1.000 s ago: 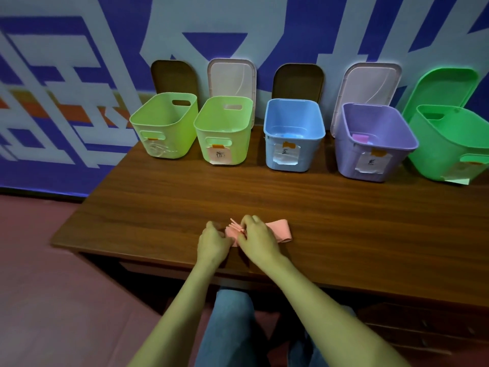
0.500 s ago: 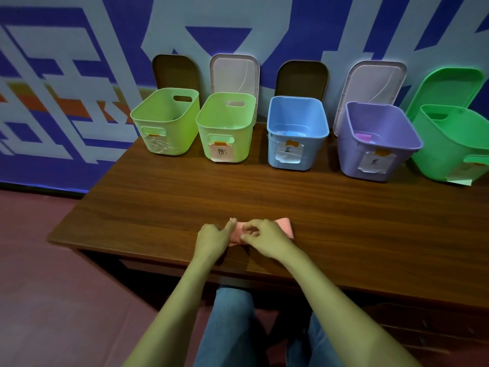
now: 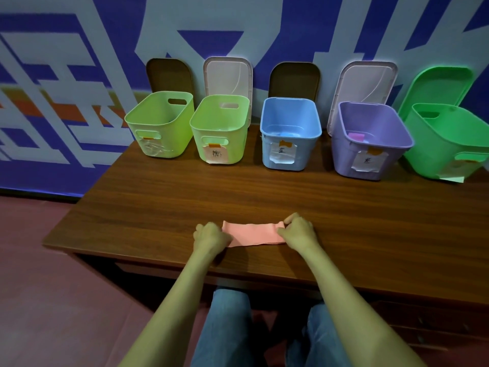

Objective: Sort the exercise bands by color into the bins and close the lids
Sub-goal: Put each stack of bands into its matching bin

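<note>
Pinched at both ends, with left hand [image 3: 210,235] and right hand [image 3: 299,230] curled on the pink exercise band [image 3: 252,234], held flat on the wooden table [image 3: 185,192] near its front edge. Well behind, against the wall: a row of open bins [image 3: 291,135].

Pink band [image 3: 252,233] spread flat, pinched at both ends, five open bins [image 3: 309,149] behind, lids [image 3: 227,75] upright

Head-worn camera looks forward and down over the table [image 3: 158,197], close.
</note>
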The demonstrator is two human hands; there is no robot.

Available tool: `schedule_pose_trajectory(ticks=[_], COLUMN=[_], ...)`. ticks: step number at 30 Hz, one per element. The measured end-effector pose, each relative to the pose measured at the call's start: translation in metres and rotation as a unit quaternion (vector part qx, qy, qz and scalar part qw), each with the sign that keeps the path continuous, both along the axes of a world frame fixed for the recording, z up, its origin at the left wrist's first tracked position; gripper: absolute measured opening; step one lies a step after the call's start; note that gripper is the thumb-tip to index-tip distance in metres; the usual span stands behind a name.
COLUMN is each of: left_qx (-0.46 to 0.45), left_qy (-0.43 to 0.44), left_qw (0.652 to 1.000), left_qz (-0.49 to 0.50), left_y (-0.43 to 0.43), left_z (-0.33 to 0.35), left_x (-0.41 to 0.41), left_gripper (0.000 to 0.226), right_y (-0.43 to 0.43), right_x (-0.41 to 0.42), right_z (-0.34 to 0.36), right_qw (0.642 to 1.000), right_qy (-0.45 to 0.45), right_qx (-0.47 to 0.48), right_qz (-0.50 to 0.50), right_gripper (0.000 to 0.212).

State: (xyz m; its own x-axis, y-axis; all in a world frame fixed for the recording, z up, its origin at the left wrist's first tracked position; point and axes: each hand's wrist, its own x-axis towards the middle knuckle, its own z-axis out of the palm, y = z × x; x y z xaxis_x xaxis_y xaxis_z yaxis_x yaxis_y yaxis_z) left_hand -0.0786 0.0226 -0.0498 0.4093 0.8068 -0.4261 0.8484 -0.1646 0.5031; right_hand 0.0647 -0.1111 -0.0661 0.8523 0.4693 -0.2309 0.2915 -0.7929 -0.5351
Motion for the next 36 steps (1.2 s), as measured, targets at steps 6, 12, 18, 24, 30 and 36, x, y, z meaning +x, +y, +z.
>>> schedule_pose_trajectory(ticks=[6,12,18,24,30,36], left_qx=[0.04,-0.011,0.088,0.073,0.059,0.0], left_qy=[-0.13,-0.328,-0.285,-0.297,-0.259,-0.31], left_qw=[0.99,0.944,0.943,0.94,0.952,0.944], left_qz=[-0.032,0.0,-0.147,-0.154,-0.148,-0.114], left_y=[-0.011,-0.02,-0.021,-0.02,-0.02,-0.018], left_z=[-0.008,-0.01,-0.018,-0.015,-0.014,-0.003], left_x=[-0.003,-0.018,-0.027,-0.027,-0.03,-0.025], left_gripper=[0.014,0.033,0.046,0.025,0.011,0.009], right_y=[-0.013,-0.028,-0.046,-0.05,-0.049,-0.03], right_x=[0.004,0.002,0.001,0.004,0.006,0.013], right_z=[0.002,0.007,0.0,-0.005,-0.009,0.017], right_qw=[0.985,0.951,0.938,0.939,0.96,0.953], right_qy=[0.096,0.085,0.095,0.106,0.061,0.029], right_qx=[0.143,0.289,0.318,0.311,0.236,0.281], right_qz=[0.01,0.068,0.101,0.103,0.134,0.111], right_gripper=[0.01,0.02,0.021,0.026,0.014,0.013])
